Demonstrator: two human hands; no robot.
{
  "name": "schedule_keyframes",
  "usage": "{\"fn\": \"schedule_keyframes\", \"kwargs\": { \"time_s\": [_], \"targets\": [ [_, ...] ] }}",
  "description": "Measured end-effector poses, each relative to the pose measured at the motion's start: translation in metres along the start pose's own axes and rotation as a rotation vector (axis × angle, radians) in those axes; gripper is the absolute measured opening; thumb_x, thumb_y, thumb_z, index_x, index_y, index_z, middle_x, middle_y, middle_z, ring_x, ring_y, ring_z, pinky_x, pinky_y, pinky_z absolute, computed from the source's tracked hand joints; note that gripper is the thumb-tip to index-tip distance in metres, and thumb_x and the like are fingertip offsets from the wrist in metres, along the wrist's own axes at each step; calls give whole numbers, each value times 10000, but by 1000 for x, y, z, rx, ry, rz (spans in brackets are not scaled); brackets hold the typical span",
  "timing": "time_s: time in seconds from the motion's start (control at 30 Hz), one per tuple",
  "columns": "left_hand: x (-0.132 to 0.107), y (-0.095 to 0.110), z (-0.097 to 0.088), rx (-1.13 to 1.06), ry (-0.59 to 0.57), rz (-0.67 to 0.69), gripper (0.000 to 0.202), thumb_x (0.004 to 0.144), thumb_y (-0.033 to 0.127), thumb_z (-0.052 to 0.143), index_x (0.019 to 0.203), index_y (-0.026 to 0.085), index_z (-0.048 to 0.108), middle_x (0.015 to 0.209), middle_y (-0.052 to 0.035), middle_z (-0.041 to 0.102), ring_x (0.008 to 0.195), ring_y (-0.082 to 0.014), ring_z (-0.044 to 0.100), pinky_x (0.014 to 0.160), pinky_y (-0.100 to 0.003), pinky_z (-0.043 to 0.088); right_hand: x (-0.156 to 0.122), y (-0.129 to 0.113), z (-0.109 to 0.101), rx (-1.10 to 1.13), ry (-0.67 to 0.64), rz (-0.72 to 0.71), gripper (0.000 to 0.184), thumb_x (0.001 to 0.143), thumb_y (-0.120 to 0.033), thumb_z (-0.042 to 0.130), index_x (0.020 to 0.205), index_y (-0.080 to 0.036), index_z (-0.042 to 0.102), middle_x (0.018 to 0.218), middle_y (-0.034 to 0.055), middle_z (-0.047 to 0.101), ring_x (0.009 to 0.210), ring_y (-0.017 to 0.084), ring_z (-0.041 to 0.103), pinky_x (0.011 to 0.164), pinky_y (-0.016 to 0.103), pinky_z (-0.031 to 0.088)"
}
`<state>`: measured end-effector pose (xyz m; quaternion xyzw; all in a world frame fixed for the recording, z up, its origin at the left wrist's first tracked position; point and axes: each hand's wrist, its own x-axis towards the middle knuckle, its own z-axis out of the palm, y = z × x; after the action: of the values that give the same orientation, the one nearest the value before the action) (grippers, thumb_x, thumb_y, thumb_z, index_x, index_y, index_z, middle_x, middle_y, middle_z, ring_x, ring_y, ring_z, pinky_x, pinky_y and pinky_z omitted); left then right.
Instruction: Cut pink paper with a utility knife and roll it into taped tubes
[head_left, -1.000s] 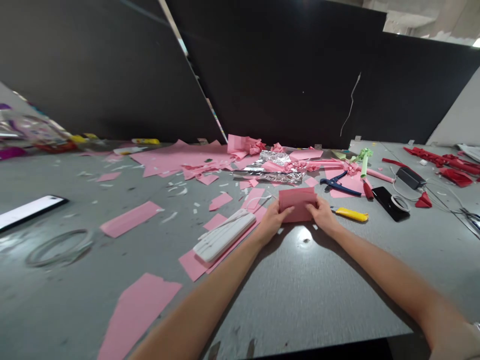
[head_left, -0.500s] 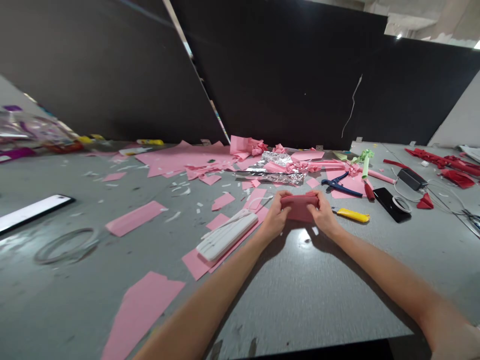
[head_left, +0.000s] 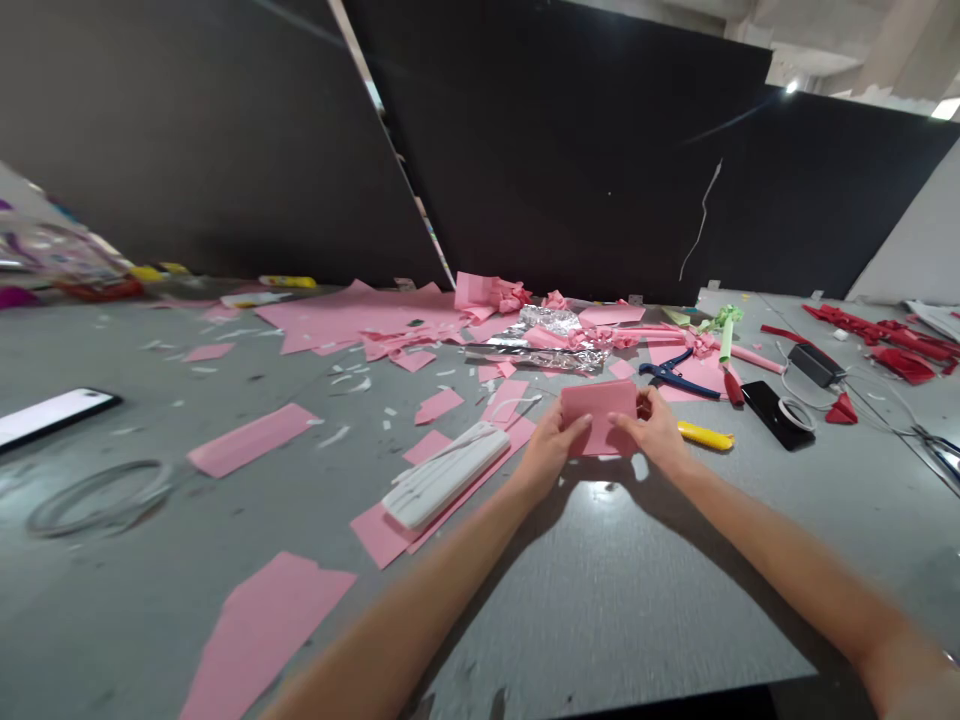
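Observation:
A small rectangle of pink paper point(head_left: 598, 407), which looks folded or layered, is held up above the grey table between both hands. My left hand point(head_left: 553, 442) grips its left side, thumb on the near face. My right hand point(head_left: 654, 428) pinches the right side, with the thumb on the near face and the fingers curled at the edge behind. To the left of the hands, a bundle of white strips point(head_left: 448, 473) lies on pink paper pieces. Just right of my right hand is a yellow-handled cutter point(head_left: 705, 436), its blade end hidden.
Blue-handled pliers point(head_left: 682, 374), a black phone point(head_left: 776, 414) with a white ring on it and a black adapter point(head_left: 815, 364) lie at right. Crumpled foil point(head_left: 551, 335) and pink scraps spread along the black partition point(head_left: 570, 150). Another phone point(head_left: 52, 418) and a coiled cable point(head_left: 101, 497) are left.
The pink paper has tilted so its broad face shows more fully toward me. Both thumbs now lie lower across that face. The view has shifted slightly.

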<state>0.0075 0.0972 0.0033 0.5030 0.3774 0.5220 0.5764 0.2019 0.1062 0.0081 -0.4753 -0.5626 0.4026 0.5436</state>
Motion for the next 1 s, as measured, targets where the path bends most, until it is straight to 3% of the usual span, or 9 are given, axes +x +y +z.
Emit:
{"fn": "schedule_keyframes", "kwargs": {
  "time_s": [0.1, 0.27, 0.4, 0.5, 0.63, 0.8, 1.0],
  "targets": [
    [-14, 5, 17, -65, -71, -83, 595, 852, 498, 852, 1335, 215, 651, 1186, -106, 771, 837, -230, 761, 510, -282, 621, -20, -8, -18, 6, 20, 71, 354, 752, -446, 891, 948, -218, 705, 933, 56, 775, 877, 249, 694, 819, 384, 558],
    [-27, 4, 34, -191, -169, -243, 554, 823, 473, 904, 1258, 208, 687, 1075, -80, 780, 771, -199, 775, 534, -287, 678, -48, -14, -52, 45, 56, 155, 372, 771, -513, 882, 953, -195, 820, 901, 65, 811, 816, 243, 715, 787, 379, 567],
    [-30, -3, 37, -182, -169, -289, 679, 837, 563, 870, 1357, 206, 620, 983, -65, 793, 539, -195, 742, 434, -356, 662, -49, -8, -71, 94, 131, 177, 433, 756, -623, 886, 841, -203, 823, 806, 66, 796, 786, 257, 718, 792, 404, 580],
    [-32, -7, 36, -173, -151, -305, 748, 841, 593, 860, 1420, 224, 563, 1002, -67, 799, 498, -213, 741, 406, -378, 654, -47, -2, -74, 134, 140, 182, 501, 733, -692, 892, 873, -214, 829, 837, 73, 807, 840, 279, 738, 828, 424, 599],
    [-36, -9, 35, -159, -132, -334, 707, 853, 597, 862, 1395, 231, 595, 1068, -71, 795, 512, -191, 745, 471, -383, 692, -51, 4, -69, 131, 96, 218, 501, 747, -693, 893, 873, -212, 828, 834, 76, 803, 840, 270, 737, 804, 398, 599],
    [-43, -8, 37, -174, -151, -351, 656, 884, 616, 825, 1358, 217, 608, 1075, -76, 788, 516, -184, 746, 480, -359, 690, -58, 8, -66, 95, 111, 214, 432, 766, -608, 903, 895, -201, 837, 888, 71, 813, 856, 250, 714, 835, 383, 578],
    [-45, -9, 36, -140, -171, -309, 637, 879, 545, 853, 1344, 201, 586, 1075, -107, 809, 541, -192, 748, 472, -347, 680, -62, 9, -65, 99, 177, 187, 342, 773, -514, 909, 813, -185, 826, 819, 69, 786, 782, 247, 689, 764, 394, 574]
  ]
}}
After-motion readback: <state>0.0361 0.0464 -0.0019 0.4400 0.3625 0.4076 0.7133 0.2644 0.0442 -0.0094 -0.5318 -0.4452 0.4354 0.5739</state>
